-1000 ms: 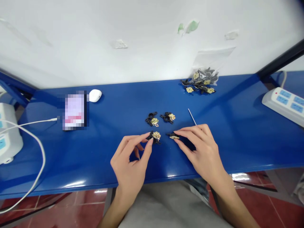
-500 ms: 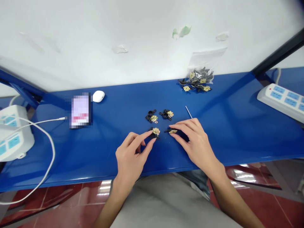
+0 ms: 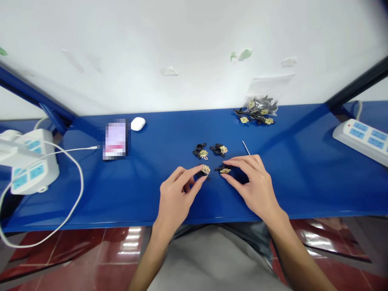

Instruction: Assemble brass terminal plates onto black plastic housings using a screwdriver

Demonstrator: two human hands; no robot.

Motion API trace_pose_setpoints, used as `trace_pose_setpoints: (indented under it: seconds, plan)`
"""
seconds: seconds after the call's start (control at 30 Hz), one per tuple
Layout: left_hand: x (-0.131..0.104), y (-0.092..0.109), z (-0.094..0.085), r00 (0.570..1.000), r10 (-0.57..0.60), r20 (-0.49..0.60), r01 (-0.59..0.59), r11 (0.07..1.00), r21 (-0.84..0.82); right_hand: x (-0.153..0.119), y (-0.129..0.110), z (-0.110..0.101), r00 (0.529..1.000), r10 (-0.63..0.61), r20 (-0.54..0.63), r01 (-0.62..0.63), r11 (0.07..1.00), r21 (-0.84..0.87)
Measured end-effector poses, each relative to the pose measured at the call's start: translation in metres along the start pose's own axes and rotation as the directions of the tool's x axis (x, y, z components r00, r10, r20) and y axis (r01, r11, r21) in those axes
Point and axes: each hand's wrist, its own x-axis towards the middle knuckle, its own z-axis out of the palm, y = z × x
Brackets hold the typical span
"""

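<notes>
My left hand (image 3: 178, 196) has its thumb and forefinger around a small black part with a gold-coloured plate (image 3: 206, 170), low over the blue tabletop. Facing it, my right hand (image 3: 257, 188) pinches another black part with a gold plate (image 3: 225, 171) between thumb and fingertips. A narrow gap separates the two parts. Just beyond them lie two similar assemblies, one to the left (image 3: 200, 152) and one to the right (image 3: 220, 149). A thin pale rod (image 3: 246, 148) rests behind my right hand, its near end hidden by the fingers.
At the back right, several more black-and-gold parts (image 3: 257, 117) lie by a clear plastic bag (image 3: 269, 83) against the wall. A phone (image 3: 115, 139) with a cable and a white case (image 3: 138, 124) are at left. Power strips (image 3: 360, 135) flank the blue table (image 3: 121, 194).
The camera view has shifted, so everything appears farther right in the picture. Both hands remain at the same two parts, with little visible change in their grip.
</notes>
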Motion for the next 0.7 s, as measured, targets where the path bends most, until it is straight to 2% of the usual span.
trace_pose_setpoints:
  seconds: [0.43, 0.7]
  plan:
    - [0.004, 0.0008, -0.0069, 0.997, -0.048, 0.055, 0.051, 0.998, -0.045, 0.0052, -0.0054, 0.0028, 0.997, 0.007, -0.071, -0.007, 1.0, -0.002]
    - [0.0052, -0.0009, -0.0078, 0.996, -0.057, 0.067, 0.061, 0.997, -0.053, 0.0064, -0.0073, 0.0016, 0.998, -0.001, -0.057, 0.002, 1.0, 0.018]
